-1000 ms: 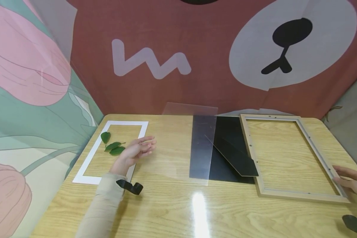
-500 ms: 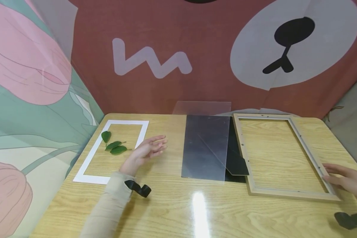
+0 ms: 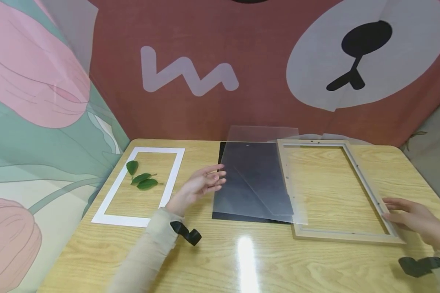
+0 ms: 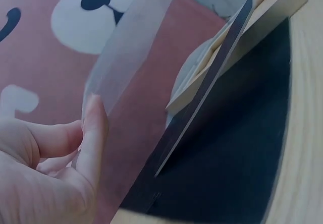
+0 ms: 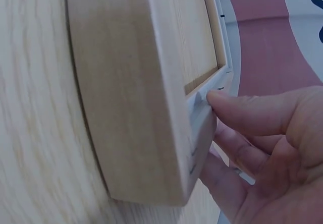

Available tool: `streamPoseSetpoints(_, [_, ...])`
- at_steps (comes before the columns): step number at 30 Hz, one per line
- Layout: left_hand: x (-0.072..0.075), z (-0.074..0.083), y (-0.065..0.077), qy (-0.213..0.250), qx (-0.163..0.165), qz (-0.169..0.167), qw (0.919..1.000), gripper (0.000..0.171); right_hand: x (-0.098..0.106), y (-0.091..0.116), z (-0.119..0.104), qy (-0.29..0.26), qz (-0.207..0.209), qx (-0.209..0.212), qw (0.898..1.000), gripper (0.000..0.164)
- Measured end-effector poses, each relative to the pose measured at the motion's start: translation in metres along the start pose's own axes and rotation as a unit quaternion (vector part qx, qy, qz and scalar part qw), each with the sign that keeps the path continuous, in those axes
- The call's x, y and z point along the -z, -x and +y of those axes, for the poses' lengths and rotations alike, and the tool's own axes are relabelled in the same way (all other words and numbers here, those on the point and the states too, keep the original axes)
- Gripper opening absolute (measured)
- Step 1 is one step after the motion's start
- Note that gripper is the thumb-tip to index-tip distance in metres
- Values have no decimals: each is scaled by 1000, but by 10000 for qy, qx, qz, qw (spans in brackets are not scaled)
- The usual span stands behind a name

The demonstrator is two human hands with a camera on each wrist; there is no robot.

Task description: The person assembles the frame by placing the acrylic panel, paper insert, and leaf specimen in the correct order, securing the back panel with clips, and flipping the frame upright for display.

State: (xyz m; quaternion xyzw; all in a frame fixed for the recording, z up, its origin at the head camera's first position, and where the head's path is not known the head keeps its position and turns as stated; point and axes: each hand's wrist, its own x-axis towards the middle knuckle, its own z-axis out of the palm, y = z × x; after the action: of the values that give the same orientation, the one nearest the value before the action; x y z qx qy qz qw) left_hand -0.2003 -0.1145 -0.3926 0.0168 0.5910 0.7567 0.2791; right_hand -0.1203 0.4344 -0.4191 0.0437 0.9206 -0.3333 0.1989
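My left hand (image 3: 198,187) pinches a clear sheet (image 3: 258,175) by its left edge, thumb against fingers, in the head and left wrist views. The sheet is raised and tilted. In the head view it overlaps a black backing board (image 3: 242,217) and the left bar of a light wooden picture frame (image 3: 344,237). An easel leg (image 4: 202,100) stands up at a slant from the board. The frame's left bar lies against the board's right side. My right hand (image 3: 414,217) grips the frame's right bar; the right wrist view shows the thumb (image 5: 252,114) on the bar's upper face.
A white mat border (image 3: 122,220) lies at the left of the wooden table (image 3: 190,264). Several green leaves (image 3: 146,184) lie within and over it. A printed cloth (image 3: 190,118) hangs behind the table's far edge.
My left hand has carried the clear sheet to the right, over the black board and up to the frame. The frame and board have slid left with my right hand.
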Motion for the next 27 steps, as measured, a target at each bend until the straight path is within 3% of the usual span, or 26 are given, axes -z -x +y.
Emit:
streamPoseSetpoints(13, [-48, -14, -22, 40, 107, 229, 9997, 50, -10, -4, -13, -109, 39, 272, 9996, 68])
streamPoseSetpoints(27, [-88, -24, -45, -216, 150, 491, 9984, 46, -12, -9, -19, 10, -49, 129, 9999, 68])
